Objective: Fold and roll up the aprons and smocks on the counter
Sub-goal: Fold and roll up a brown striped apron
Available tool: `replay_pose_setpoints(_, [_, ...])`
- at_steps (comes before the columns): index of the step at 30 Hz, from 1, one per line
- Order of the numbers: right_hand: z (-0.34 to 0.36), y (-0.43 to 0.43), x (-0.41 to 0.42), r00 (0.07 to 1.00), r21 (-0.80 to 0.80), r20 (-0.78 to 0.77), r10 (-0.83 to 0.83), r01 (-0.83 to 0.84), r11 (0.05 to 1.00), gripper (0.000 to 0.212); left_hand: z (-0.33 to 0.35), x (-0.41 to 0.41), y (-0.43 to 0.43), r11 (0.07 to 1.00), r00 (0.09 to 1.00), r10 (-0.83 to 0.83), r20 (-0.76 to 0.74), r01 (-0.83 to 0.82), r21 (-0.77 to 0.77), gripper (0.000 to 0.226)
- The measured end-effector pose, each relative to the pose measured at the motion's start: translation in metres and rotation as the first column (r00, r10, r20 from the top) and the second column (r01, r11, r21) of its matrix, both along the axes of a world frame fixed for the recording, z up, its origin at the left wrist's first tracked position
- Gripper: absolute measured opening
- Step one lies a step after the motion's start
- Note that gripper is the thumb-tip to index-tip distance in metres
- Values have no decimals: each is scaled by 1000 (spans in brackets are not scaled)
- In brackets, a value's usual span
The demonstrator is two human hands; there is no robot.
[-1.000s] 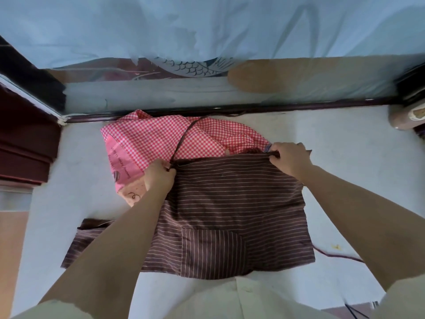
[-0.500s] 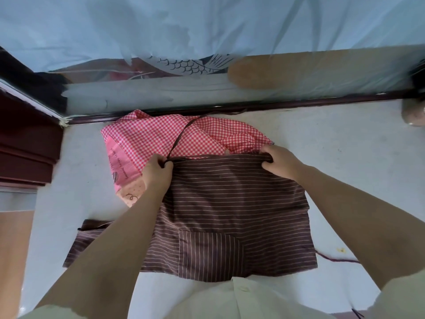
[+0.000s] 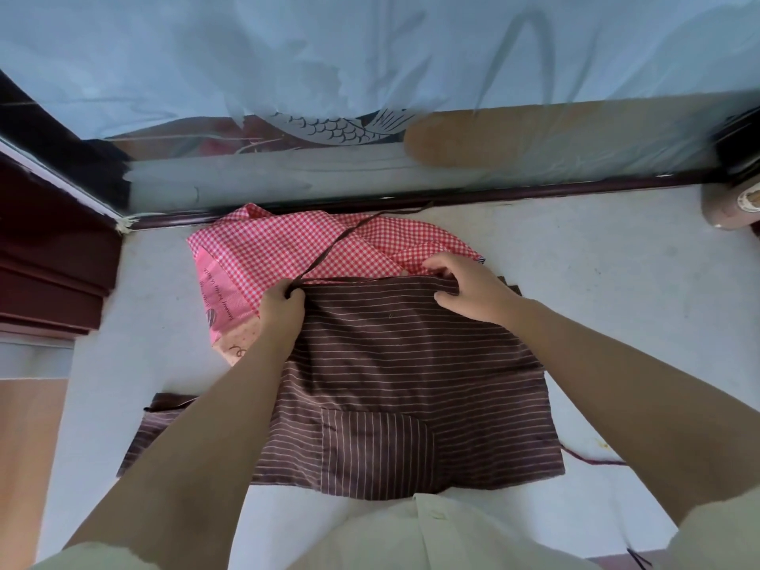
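Observation:
A brown apron (image 3: 390, 384) with thin pale stripes lies flat on the white counter (image 3: 617, 290), a pocket near its front edge. Behind it, partly under its far edge, lies a red-and-white checked smock (image 3: 288, 248) with a pink printed panel. My left hand (image 3: 283, 310) pinches the apron's far left corner where its dark strap (image 3: 337, 244) starts; the strap runs up across the smock. My right hand (image 3: 469, 285) grips the apron's far edge towards the right, fingers curled over the fabric.
A dark window frame (image 3: 534, 193) and glass with a pale curtain close off the back of the counter. Dark red shelving (image 3: 49, 265) stands at the left. A pinkish roll (image 3: 732, 207) sits at the far right. A thin cord (image 3: 592, 458) trails from the apron's right.
My right hand has slid left along the apron's far edge, from the right corner to near the middle. My left hand stays pinching the left corner.

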State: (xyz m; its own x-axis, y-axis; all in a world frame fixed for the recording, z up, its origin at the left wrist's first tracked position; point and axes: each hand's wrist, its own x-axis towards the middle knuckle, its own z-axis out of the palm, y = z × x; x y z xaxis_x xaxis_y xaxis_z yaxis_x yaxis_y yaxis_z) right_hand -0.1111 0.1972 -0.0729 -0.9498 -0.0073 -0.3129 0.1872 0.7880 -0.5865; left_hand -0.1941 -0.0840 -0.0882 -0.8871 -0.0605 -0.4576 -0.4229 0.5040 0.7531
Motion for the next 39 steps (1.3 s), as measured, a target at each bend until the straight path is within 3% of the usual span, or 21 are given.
replay_pose_setpoints(7, [1,-25,-17,993,-22,-27,118,-118,993,14,7,3,-7,990,1000,-11,17,9,138,26])
replay_pose_setpoints(10, [3,-31,-23,991,-81,28,131,-128,988,19,11,3,-10,983,1000,-18,-9,20,180,25])
replay_pose_setpoints(13, [5,-33,-28,990,20,75,122,-124,992,17,12,3,-10,984,999,-16,-36,22,175,25])
replay_pose_setpoints(17, [9,-16,-23,974,249,188,124,-170,953,34,7,-1,-11,997,998,-21,-57,25,71,23])
replay_pose_setpoints(21, [18,23,-17,890,363,456,22,-208,908,62,-1,-5,-8,994,995,-73,-67,68,-82,13])
replay_pose_setpoints(25, [28,47,-16,815,402,573,-88,-186,896,59,-3,-5,0,984,997,-46,-63,34,-173,19])
replay_pose_setpoints(29, [20,52,-17,866,536,468,-176,-120,836,48,-4,-7,4,981,998,-53,-38,45,-187,20])
replay_pose_setpoints(31, [17,47,-19,878,622,446,-175,-164,766,45,-5,-7,3,986,997,-70,-11,67,-155,23])
replay_pose_setpoints(33, [13,36,-23,915,617,382,-129,-149,772,44,-5,-7,1,989,997,-81,4,81,-127,23])
replay_pose_setpoints(35, [11,18,-32,982,478,174,-69,-23,878,38,-4,-6,-1,991,996,-84,-5,83,-105,22])
replay_pose_setpoints(37, [14,-8,-43,999,225,-28,-36,41,973,26,0,-4,-2,992,995,-99,-29,97,-81,18])
replay_pose_setpoints(39, [20,-38,-55,998,77,-56,41,-37,996,27,5,-4,-5,991,992,-117,-57,113,-67,7])
